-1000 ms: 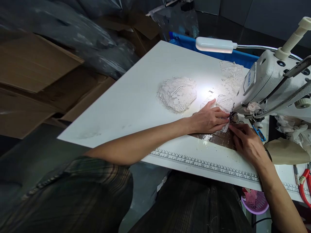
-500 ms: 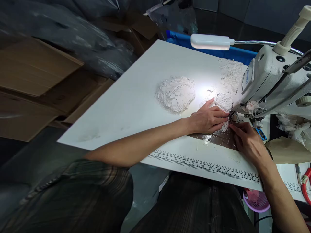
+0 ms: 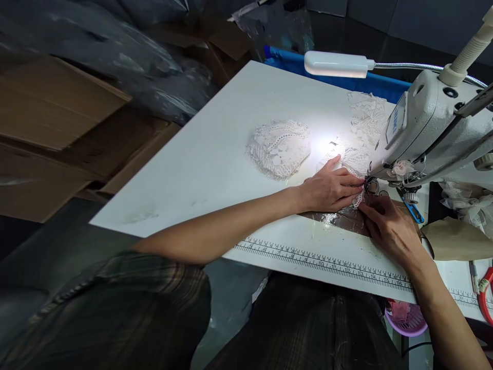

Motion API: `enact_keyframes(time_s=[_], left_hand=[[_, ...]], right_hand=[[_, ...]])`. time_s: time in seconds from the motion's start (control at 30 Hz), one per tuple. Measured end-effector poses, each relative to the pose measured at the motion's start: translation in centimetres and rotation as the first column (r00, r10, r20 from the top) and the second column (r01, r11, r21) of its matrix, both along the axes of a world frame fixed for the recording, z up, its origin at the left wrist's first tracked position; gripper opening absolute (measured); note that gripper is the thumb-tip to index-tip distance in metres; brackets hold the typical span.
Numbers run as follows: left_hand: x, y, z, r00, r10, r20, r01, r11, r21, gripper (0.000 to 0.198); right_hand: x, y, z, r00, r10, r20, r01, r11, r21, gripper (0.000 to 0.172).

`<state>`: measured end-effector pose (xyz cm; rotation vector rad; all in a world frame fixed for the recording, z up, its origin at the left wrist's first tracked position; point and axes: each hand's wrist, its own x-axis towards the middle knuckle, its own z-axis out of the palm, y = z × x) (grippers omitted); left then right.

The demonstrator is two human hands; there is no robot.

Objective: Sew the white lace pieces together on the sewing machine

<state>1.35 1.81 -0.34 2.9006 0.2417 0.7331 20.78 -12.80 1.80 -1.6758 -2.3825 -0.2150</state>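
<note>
My left hand (image 3: 329,188) lies flat on a piece of white lace (image 3: 352,156), fingers stretched toward the needle of the white sewing machine (image 3: 427,133). My right hand (image 3: 389,226) is just in front of the presser foot (image 3: 370,186), its fingers pressed together on the near edge of the same lace. Both hands rest on the white table (image 3: 215,159). The lace runs under the machine head and out behind it.
A pile of lace pieces (image 3: 279,149) lies left of the hands under the lamp (image 3: 334,64). A ruler strip (image 3: 327,262) runs along the table's near edge. Red-handled scissors (image 3: 486,295) and a purple basket (image 3: 407,318) are at right. Cardboard boxes (image 3: 57,103) stand at left.
My right hand has crept slightly left and closer to the presser foot. My left hand and the lace have barely shifted.
</note>
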Motion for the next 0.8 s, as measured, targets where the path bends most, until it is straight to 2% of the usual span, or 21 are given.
enact_keyframes(time_s=[0.17,0.3,0.5,0.7,0.8], left_hand=[[0.02,-0.07,0.10,0.999,-0.014,0.038,0.015,1.000,-0.013,0.028],[0.08,-0.08,0.09,0.998,-0.026,0.065,0.028,0.999,-0.028,0.028],[0.17,0.06,0.19,0.999,-0.022,0.032,0.023,0.999,-0.045,0.028],[0.10,0.19,0.04,0.998,-0.041,0.055,0.040,0.999,0.016,0.028],[0.09,0.09,0.00,0.999,-0.016,0.045,0.013,0.998,0.058,0.028]], right_hand=[[-0.04,-0.06,0.17,1.000,-0.021,-0.022,0.019,0.998,-0.062,0.037],[-0.07,-0.06,0.21,0.999,-0.028,-0.044,0.025,0.998,-0.057,0.036],[0.35,-0.05,0.30,0.969,-0.088,-0.229,0.074,0.995,-0.070,0.040],[-0.23,-0.11,0.08,0.991,-0.103,-0.084,0.094,0.991,-0.097,0.040],[-0.40,-0.16,0.01,0.991,-0.111,-0.069,0.104,0.989,-0.102,0.041]])
